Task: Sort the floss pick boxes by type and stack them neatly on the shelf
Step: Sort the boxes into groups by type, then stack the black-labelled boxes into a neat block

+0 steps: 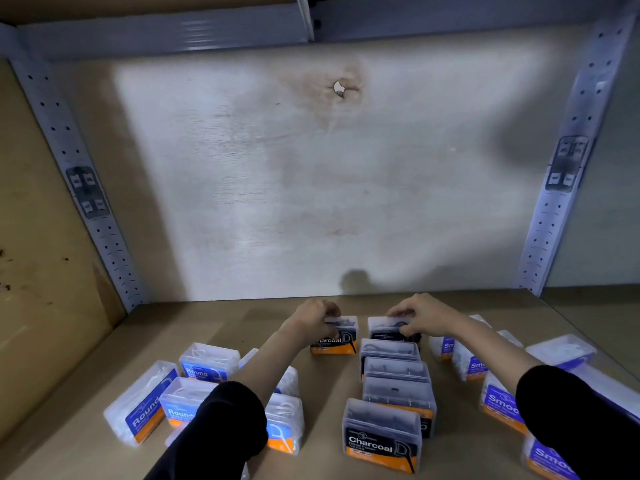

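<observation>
Clear plastic floss pick boxes stand on a brown shelf board (214, 323). My left hand (317, 318) grips the top of a black-labelled Charcoal box (337, 341) near the back. My right hand (420, 315) grips the top of another Charcoal box (384, 329), the rearmost in a row of Charcoal boxes (394, 386) that runs toward me, ending at the nearest one (381, 438). Blue-labelled Round boxes (204, 363) cluster on the left. Blue Smooth boxes (502, 407) sit on the right, partly hidden by my right sleeve.
A pale back panel (311, 185) with a stained hole closes the rear of the shelf. Perforated metal uprights (86, 188) stand at both rear corners, and a metal beam (166, 32) runs overhead. Bare board lies behind both held boxes.
</observation>
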Available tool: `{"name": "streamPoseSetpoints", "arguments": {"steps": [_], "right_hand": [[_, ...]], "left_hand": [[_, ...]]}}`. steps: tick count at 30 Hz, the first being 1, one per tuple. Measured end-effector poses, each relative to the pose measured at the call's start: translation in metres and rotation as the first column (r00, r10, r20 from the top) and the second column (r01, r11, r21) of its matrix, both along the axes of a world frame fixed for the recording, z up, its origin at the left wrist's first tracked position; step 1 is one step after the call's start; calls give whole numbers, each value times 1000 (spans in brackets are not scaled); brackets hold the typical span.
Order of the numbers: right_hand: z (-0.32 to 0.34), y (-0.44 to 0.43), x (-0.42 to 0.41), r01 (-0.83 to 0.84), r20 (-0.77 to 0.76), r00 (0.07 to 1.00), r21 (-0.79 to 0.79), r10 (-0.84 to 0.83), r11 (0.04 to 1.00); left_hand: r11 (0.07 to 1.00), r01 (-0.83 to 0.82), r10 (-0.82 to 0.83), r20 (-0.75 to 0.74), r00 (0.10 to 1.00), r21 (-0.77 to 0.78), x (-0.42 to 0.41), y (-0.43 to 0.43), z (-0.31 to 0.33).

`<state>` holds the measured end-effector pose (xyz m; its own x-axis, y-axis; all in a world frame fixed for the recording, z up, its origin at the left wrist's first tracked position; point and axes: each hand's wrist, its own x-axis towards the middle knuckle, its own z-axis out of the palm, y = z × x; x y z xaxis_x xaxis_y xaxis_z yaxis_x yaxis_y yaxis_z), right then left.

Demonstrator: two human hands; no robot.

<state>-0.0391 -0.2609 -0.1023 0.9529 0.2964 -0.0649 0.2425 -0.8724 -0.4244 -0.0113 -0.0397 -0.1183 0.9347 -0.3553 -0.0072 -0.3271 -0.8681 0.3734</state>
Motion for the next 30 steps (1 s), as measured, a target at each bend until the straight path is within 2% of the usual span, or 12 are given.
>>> {"name": "streamPoseSetpoints", "arguments": {"steps": [12, 23, 30], "right_hand": [[-3, 2, 4, 6, 76, 997, -143, 5, 990], [-2, 0, 3, -11, 83, 996, -76, 18, 997], [10, 4, -12, -17, 117, 993, 56, 10, 998]], "left_hand": [[1000, 15, -15, 19, 1000, 6, 4, -13, -2], [998, 37, -38, 25, 999, 54, 3, -11, -2], [992, 104, -107, 35, 994, 72, -5, -11, 9]]}}
